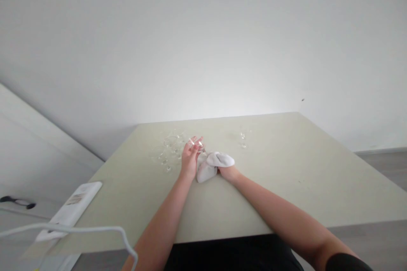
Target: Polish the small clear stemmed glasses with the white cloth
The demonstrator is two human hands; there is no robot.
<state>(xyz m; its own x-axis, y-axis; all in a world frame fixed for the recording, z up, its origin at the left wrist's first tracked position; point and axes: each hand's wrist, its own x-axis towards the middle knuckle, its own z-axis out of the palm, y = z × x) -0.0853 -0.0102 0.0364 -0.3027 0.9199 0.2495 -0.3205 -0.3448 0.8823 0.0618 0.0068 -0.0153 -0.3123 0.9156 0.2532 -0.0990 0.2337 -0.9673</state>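
Observation:
My left hand [190, 154] is wrapped round the bowl of a clear wine glass [199, 145] above the middle of the table. Close beside it, my right hand [227, 171] grips a white cloth [208, 170], which covers most of its fingers. The cloth lies against the lower end of the glass, and the contact there is partly hidden. Just left of my left hand stand several clear stemmed glasses [170, 142], their outlines faint. Another stemmed glass [243, 137] stands apart, farther back and to the right.
The pale table [286, 186] reaches back to a white wall [206, 42]. At its left edge lies a white printed package [74, 205]. A white cable [89, 229] crosses the lower left of the view. A cabinet with a dark handle [17, 201] is at the far left.

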